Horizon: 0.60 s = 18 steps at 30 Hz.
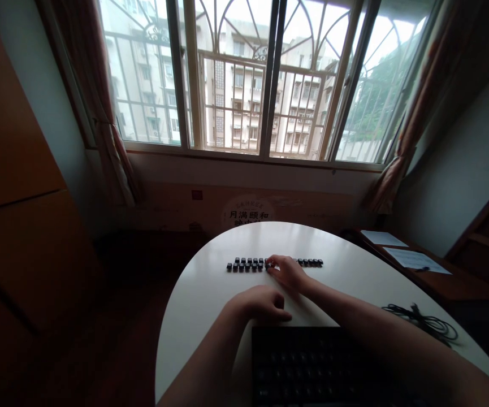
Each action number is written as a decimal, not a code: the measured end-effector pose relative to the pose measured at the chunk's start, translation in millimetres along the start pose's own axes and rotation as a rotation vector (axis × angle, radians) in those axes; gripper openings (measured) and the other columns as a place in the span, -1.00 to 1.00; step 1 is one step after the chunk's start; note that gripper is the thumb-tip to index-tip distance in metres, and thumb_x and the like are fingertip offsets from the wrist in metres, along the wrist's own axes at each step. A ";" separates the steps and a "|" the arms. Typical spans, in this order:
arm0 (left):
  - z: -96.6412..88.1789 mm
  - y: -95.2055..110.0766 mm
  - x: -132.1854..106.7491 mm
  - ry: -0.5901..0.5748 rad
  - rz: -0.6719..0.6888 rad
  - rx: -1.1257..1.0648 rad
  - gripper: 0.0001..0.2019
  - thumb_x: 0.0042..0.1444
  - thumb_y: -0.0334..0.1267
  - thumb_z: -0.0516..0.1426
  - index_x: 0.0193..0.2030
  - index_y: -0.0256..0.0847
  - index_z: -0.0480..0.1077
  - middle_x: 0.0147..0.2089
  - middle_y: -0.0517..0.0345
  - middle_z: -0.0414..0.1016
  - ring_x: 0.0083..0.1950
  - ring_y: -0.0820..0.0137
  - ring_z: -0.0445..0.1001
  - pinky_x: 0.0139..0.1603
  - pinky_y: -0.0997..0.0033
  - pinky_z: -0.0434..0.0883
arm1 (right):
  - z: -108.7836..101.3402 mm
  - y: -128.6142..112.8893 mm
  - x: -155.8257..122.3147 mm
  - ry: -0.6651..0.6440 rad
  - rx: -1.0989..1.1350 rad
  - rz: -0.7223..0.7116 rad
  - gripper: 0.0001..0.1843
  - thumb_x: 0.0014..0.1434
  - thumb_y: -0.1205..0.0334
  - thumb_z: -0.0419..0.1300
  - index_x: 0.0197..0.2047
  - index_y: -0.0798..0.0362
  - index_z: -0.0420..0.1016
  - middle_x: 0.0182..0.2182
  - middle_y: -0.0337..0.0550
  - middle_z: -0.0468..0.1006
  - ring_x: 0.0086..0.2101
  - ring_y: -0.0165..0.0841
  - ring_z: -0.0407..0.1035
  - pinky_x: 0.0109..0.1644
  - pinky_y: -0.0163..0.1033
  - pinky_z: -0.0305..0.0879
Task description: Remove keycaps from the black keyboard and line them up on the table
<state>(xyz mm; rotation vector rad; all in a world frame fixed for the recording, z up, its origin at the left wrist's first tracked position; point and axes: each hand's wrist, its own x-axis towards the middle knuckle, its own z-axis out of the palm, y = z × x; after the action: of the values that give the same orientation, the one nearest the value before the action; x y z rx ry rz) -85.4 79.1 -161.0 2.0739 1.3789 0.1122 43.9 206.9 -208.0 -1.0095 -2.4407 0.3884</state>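
Two rows of small black keycaps (247,266) are lined up on the white round table (210,299). My right hand (287,272) is at the rows, its thumb and fingertips pinched on a dark keycap (268,266) at the right end of the front row. It hides part of the back row, which shows again beyond it as more keycaps (311,262). Nearer to me, my left hand (263,302) rests on the tabletop with its fingers curled in, and nothing shows in it. Just below it lies a black keyboard (303,362), partly covered by my right forearm.
A coiled black cable (428,323) lies on the table at the right. Beyond the table's right edge, papers (416,259) lie on a brown wooden surface (468,280). A barred window (265,85) with curtains (112,158) is ahead, and a wooden cabinet (19,254) stands left.
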 end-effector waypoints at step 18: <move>1.4 -3.2 0.9 -0.012 0.001 -0.030 -0.63 0.05 0.10 0.16 -0.47 -0.19 0.38 -0.49 0.19 0.38 -0.47 0.38 0.32 -0.45 0.36 0.18 | -1.6 -8.8 3.4 0.003 -0.065 0.035 -0.81 0.17 0.22 0.20 -0.16 -0.01 0.59 -0.24 -0.16 0.64 -0.24 -0.26 0.50 -0.20 -0.29 0.26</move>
<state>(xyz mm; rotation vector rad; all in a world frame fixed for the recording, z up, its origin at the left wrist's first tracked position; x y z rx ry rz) -87.0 80.0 -164.1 2.0475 1.3609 0.1204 37.4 203.4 -201.8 -1.0807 -2.4500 0.3217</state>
